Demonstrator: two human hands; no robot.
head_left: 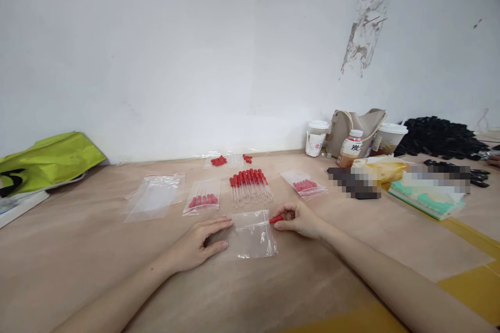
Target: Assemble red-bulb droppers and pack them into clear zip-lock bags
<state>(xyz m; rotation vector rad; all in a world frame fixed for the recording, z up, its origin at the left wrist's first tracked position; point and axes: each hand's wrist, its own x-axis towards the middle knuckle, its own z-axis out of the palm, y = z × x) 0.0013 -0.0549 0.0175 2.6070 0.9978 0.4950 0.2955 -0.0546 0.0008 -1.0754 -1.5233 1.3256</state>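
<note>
A clear zip-lock bag [253,242] lies flat on the paper-covered table in front of me. My right hand [299,219] pinches a dropper by its red bulb [275,219] at the bag's right edge; whether its clear stem is inside the bag I cannot make out. At the bag's left edge rests my left hand [207,239], fingers stretched and thumb apart, fingertips at the plastic. Just beyond, a row of red-bulbed droppers [252,179] lies with stems toward me. Bags with several red bulbs lie left [203,201] and right [304,186] of that row.
Flat bags [156,195] are stacked at left. Loose red bulbs [219,160] lie by the wall. A lime-green bag [54,158] is far left. Cups [315,138], a bottle [350,148], a handbag [361,125], a tissue pack [420,200] and black items [437,138] occupy the right.
</note>
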